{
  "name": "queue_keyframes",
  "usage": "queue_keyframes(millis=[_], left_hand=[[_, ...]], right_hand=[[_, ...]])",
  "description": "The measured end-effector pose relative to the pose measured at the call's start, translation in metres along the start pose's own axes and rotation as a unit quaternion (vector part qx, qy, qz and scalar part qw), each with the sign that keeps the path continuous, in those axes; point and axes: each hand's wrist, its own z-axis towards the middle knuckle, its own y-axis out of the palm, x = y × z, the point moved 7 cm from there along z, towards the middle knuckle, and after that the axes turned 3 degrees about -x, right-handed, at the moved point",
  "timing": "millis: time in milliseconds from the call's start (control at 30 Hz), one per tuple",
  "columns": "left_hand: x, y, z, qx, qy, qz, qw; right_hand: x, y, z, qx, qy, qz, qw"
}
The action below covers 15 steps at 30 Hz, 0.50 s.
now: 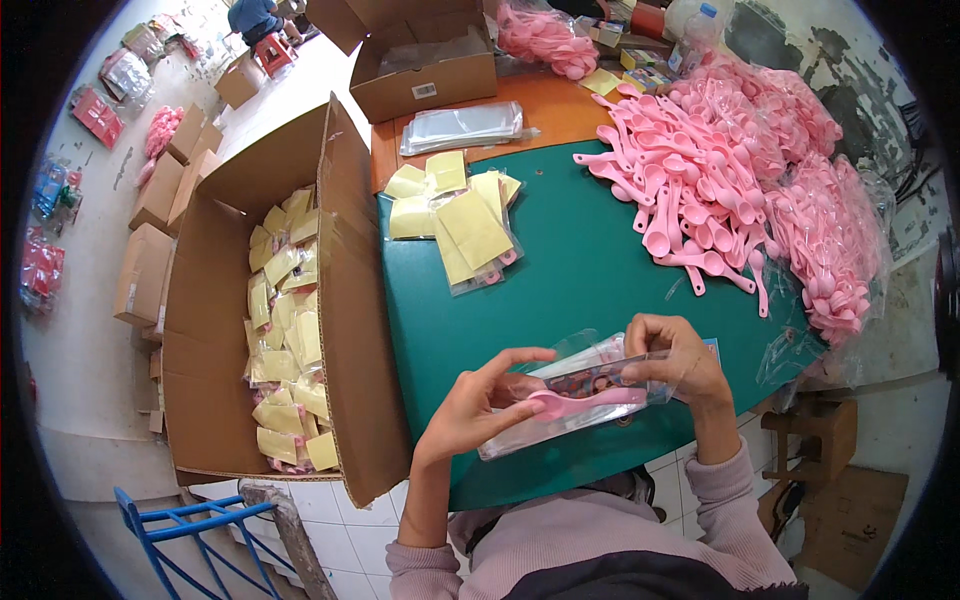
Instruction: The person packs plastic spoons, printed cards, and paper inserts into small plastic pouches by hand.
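A pink plastic spoon [590,402] lies slantwise at the near edge of the green table, along a clear plastic bag [655,372] with a printed card [590,382] at it. My left hand [475,408] has its thumb against one end of the spoon; its index finger is raised above. My right hand [675,360] is closed in a pinch on the bag's right end. Whether the spoon is inside the bag or on top of it, I cannot tell. Beneath lies a stack of clear bags [510,442], partly hidden by the hands.
A heap of pink spoons [690,180] covers the far right of the table [560,250]. Packed bags with yellow cards [465,225] lie at its far left. A tall carton [365,330] of similar packs stands left. Farther back are clear sleeves [465,125] and an open box [425,85].
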Motion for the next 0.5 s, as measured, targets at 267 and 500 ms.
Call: queue_keyframes(millis=[267, 500], left_hand=[[-0.005, 0.0, -0.003, 0.062, 0.012, -0.008, 0.998], [-0.033, 0.041, -0.025, 0.109, -0.035, -0.199, 0.973]], right_hand=[[0.005, -0.002, -0.017, -0.002, 0.052, -0.071, 0.996], [-0.033, 0.033, -0.022, 0.075, -0.141, -0.309, 0.938]])
